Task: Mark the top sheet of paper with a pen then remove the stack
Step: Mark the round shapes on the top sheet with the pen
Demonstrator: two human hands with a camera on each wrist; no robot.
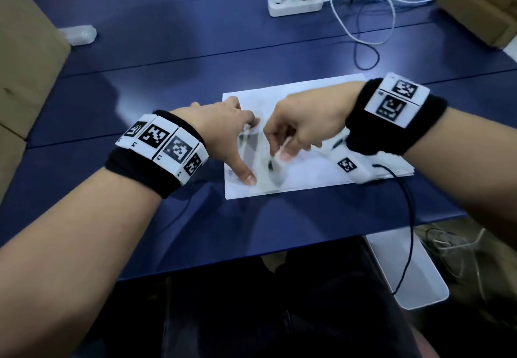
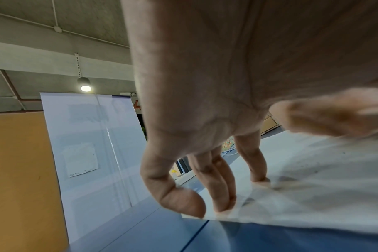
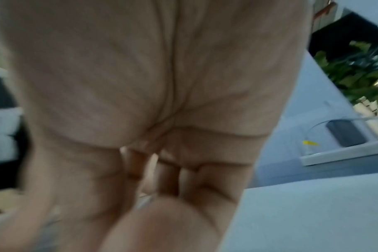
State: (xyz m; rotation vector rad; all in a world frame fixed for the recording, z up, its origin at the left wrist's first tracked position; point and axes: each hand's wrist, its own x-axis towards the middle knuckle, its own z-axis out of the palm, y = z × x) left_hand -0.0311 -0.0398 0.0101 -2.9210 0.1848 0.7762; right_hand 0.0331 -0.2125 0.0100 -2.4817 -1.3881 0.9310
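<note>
A stack of white paper (image 1: 307,100) lies on the blue table (image 1: 140,83) in front of me. My left hand (image 1: 250,150) presses on the stack's left part with spread, straight fingers. In the left wrist view the left hand's fingertips (image 2: 222,202) touch the top sheet (image 2: 313,187). My right hand (image 1: 279,145) hovers over the middle of the sheet with fingers curled, pinching a thin pale pen (image 1: 281,152) that is blurred by motion. The pen's dark tip sits close to the paper. The right wrist view shows only the right hand (image 3: 162,179), palm and curled fingers.
A white power strip (image 1: 295,5) with a black adapter and loose white cables (image 1: 363,38) lies at the back. Cardboard boxes stand at the left (image 1: 25,50) and the back right (image 1: 481,8). A clear plastic piece (image 1: 79,34) lies at the back left. A white bin (image 1: 405,268) sits below the table's front edge.
</note>
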